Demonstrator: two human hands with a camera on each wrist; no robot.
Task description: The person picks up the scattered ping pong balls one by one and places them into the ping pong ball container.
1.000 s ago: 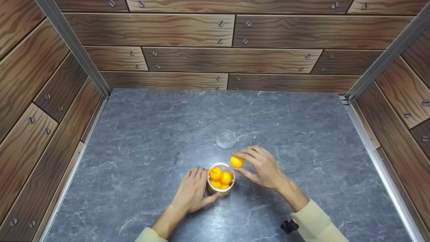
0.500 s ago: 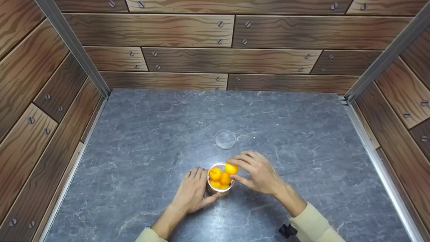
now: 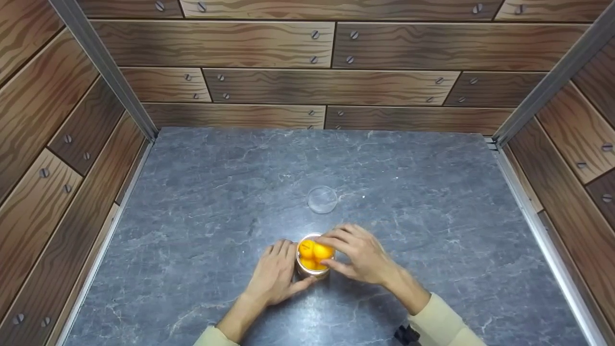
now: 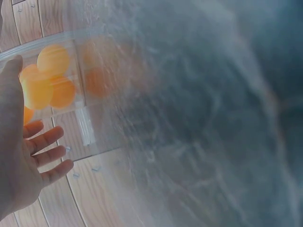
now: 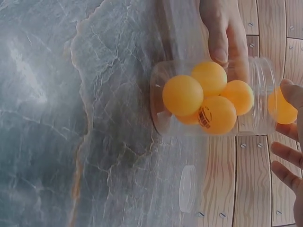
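Observation:
A clear round jar (image 5: 262, 71) stands upright on the table with several orange ping-pong balls (image 5: 182, 95) inside, one marked with dark print. My left hand (image 3: 271, 276) holds the jar from its left side, thumb across the near wall and fingers on the far side. Between thumb and fingertips, my right hand (image 3: 358, 252) pinches another orange ping-pong ball (image 5: 282, 106) right at the jar's mouth. In the left wrist view, the balls show blurred through the clear wall, close to the left hand's fingers (image 4: 47, 139).
A clear round lid (image 3: 322, 199) lies flat on the grey marbled table (image 3: 216, 192), just beyond the jar. Wood-patterned panels (image 3: 274, 86) wall the table at the back and both sides, with metal posts in the corners.
My right hand has moved left and toward me, carrying its ball from beside the jar to over the mouth. My left hand and the jar have stayed in place.

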